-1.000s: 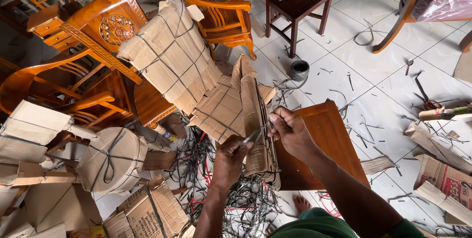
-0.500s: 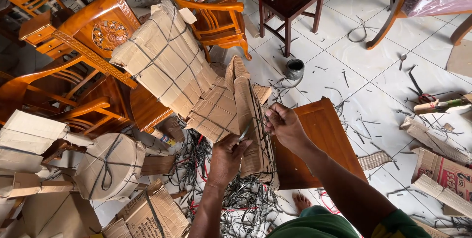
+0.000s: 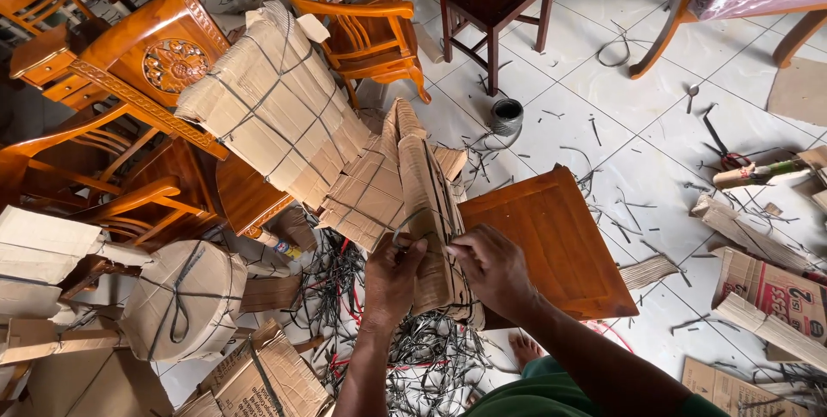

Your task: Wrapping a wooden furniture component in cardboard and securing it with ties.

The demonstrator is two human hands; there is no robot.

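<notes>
both hands moved down: left hand [image 3: 392, 275] & right hand [image 3: 487, 266] now pinch the strap [image 3: 413, 220] on the cardboard-wrapped piece [image 3: 426, 210]; cutter gone frm view.

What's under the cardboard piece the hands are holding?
Below the cardboard-wrapped piece lies a heap of cut black strap scraps on the white floor tiles. What the cardboard wraps is hidden. The left hand and right hand grip it.

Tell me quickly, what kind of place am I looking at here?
Probably a furniture workshop or storeroom: polished wooden chairs, furniture parts wrapped in strapped cardboard, and cut strapping scraps across the tiled floor.
</notes>
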